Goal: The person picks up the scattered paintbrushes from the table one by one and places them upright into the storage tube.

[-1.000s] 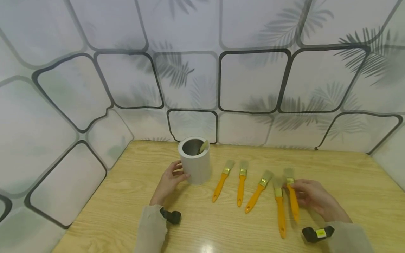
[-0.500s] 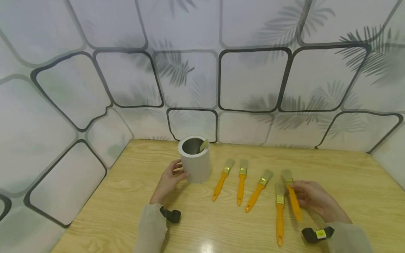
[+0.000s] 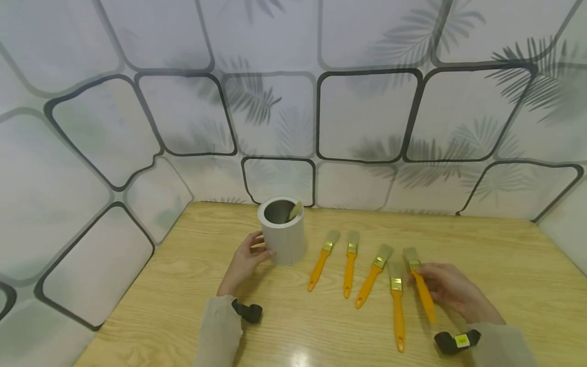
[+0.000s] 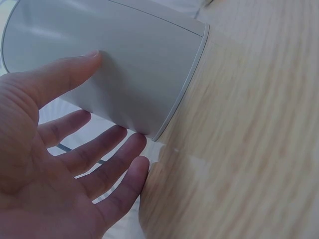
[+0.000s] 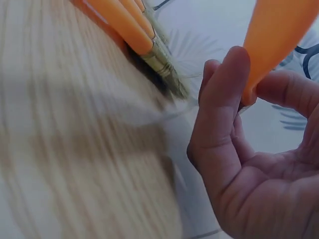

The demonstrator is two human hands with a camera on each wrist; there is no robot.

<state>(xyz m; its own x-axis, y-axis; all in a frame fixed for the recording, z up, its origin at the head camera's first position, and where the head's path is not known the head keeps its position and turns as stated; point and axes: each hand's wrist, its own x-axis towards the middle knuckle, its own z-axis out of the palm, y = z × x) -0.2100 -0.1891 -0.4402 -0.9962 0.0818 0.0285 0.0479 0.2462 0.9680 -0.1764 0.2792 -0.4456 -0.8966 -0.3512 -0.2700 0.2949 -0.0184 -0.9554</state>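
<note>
We pinch one orange-handled brush [image 3: 424,298] between thumb and fingers of our right hand [image 3: 451,293], near its metal band, beside four loose brushes [image 3: 398,316] on the counter [image 3: 513,270]; our left hand [image 3: 244,264], fingers spread, holds the white can [image 3: 286,244].

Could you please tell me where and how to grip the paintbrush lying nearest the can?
I'd pinch that paintbrush by its slim orange handle, coming from above and the right: it lies flat, bristles pointing away, with the can to its left.
</note>
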